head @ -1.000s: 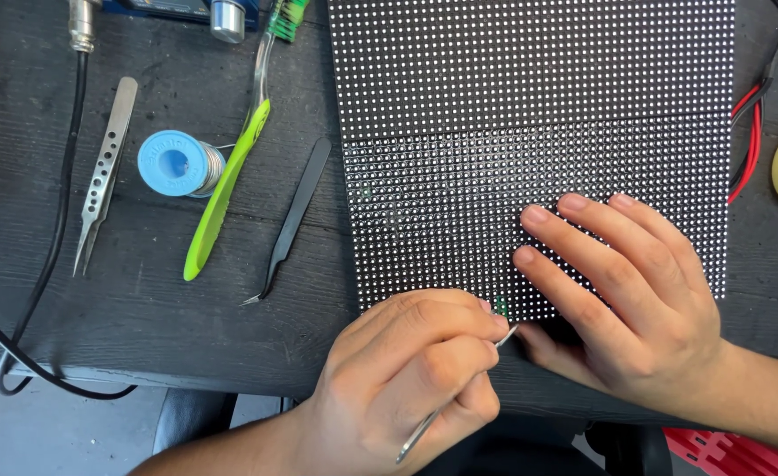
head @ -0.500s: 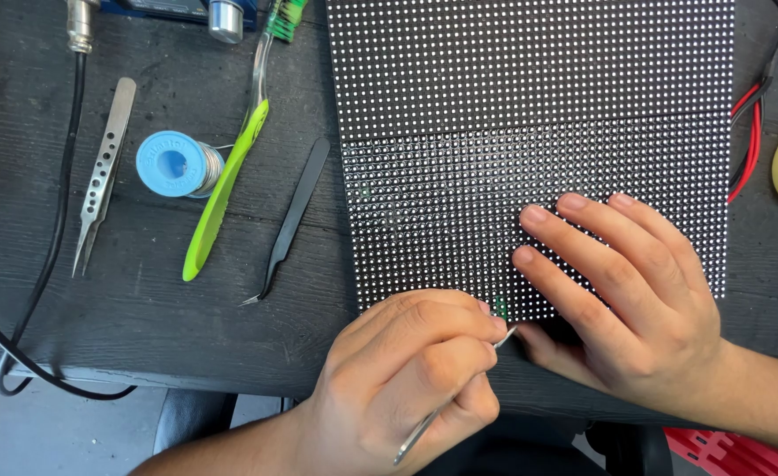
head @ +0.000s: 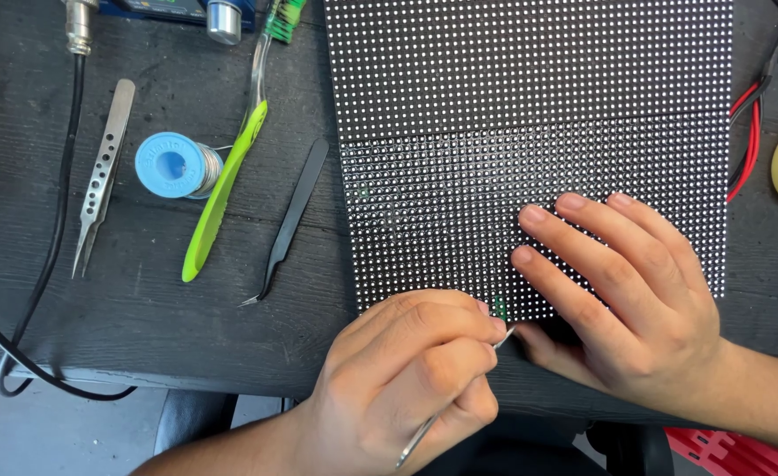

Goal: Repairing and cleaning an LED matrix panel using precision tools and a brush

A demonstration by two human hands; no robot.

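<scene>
Left hand (head: 407, 379) pinches thin metal tweezers (head: 459, 397), whose tip meets the near edge of the LED matrix panel (head: 530, 115). Right hand (head: 627, 291) lies flat with fingers spread on the panel's near right corner, holding it down. Work seems to be midway: the tip is at one small green part (head: 500, 307), and no result is visible yet. Left of the panel lie three tools: black tweezers (head: 288, 220), silver tweezers (head: 98, 176), one green-handled tool (head: 222, 198), plus one blue solder spool (head: 173, 165).
</scene>
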